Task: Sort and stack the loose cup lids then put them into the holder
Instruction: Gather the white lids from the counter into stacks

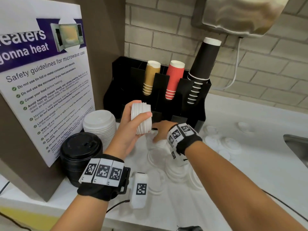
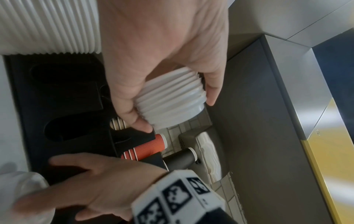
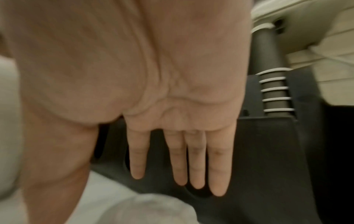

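My left hand (image 1: 129,121) grips a short stack of small white lids (image 1: 142,120) held on its side, just in front of the black holder (image 1: 196,100). In the left wrist view thumb and fingers of the left hand (image 2: 153,60) curl round that lid stack (image 2: 170,98). My right hand (image 1: 160,132) reaches low beside the holder's front, over loose white lids (image 1: 176,167) on the counter. Its fingers (image 3: 218,166) are straight and hold nothing, with the holder (image 3: 268,151) behind them. I cannot tell whether it touches a lid.
A tall stack of large white lids (image 1: 100,125) and a stack of black lids (image 1: 80,152) stand left, against a microwave safety sign (image 1: 45,80). Tan, red and black cups fill the holder's back slots. More loose lids (image 1: 223,144) lie right, near a sink (image 1: 298,147).
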Tool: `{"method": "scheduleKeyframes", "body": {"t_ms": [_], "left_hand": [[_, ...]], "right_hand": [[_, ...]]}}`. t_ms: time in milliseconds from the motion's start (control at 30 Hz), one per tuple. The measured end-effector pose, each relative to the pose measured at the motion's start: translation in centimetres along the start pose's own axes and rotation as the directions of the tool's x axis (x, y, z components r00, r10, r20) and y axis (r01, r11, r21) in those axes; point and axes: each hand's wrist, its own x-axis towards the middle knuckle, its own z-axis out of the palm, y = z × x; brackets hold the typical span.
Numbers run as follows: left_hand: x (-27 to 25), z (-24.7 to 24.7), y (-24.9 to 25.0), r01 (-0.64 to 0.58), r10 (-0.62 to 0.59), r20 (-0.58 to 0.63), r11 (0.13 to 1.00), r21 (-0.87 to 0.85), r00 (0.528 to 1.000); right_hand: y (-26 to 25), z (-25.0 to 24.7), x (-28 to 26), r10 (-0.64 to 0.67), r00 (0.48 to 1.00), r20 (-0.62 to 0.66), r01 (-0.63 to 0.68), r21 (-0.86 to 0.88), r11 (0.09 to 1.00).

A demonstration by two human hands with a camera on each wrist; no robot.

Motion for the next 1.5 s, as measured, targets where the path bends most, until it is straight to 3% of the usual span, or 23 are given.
{"method": "scheduleKeyframes", "body": {"t_ms": [100, 233, 367, 433, 533, 667, 733, 1133, 1500], "left_hand": [[0.0, -0.1, -0.1, 0.001, -0.001, 0.001, 1.0, 0.003, 1.0], [-0.1, -0.6, 0.2, -0.006, 0.007, -0.01, 1.0, 0.011, 1.0], [0.0, -0.9, 0.5, -0.009, 0.009, -0.035, 1.0, 0.015, 0.999], [0.2, -0.8, 0.5, -0.012, 0.012, -0.048, 1.0, 0.016, 0.999], [0.4, -0.5, 0.4, -0.017, 0.019, -0.053, 0.999, 0.036, 0.998], [0.6, 0.2, -0.1, -0.024, 0.027, -0.047, 0.998, 0.062, 0.999], [0.7, 0.5, -0.5, -0.021, 0.024, -0.033, 0.997, 0.078, 0.999], [0.2, 0.8, -0.4, 0.022, -0.035, 0.085, 0.989, 0.148, 0.996], [-0.1, 0.8, -0.2, -0.006, 0.003, 0.025, 0.992, 0.127, 1.0]], "right_hand": [[-0.3, 0.7, 2.2, 0.013, 0.991, 0.131, 0.008, -0.163, 0.987], [0.0, 0.7, 2.8, -0.051, 0.991, 0.126, 0.069, -0.148, 0.986], [0.9, -0.8, -0.1, -0.092, 0.986, -0.14, 0.093, 0.002, 0.996], [1.3, -1.7, -2.2, -0.068, 0.968, -0.242, 0.127, 0.238, 0.963], [1.3, -1.8, -5.5, -0.028, 0.95, -0.312, 0.251, 0.707, 0.661], [0.1, -0.1, -9.1, -0.009, 0.91, -0.414, 0.399, 0.871, 0.288], [-0.5, 0.6, -9.9, -0.039, 0.893, -0.449, 0.447, 0.872, 0.198], [-1.3, 0.5, -10.9, -0.08, 0.84, -0.536, 0.534, 0.792, 0.295], [-2.1, 0.7, -10.9, -0.075, 0.82, -0.568, 0.565, 0.779, 0.274]]}}
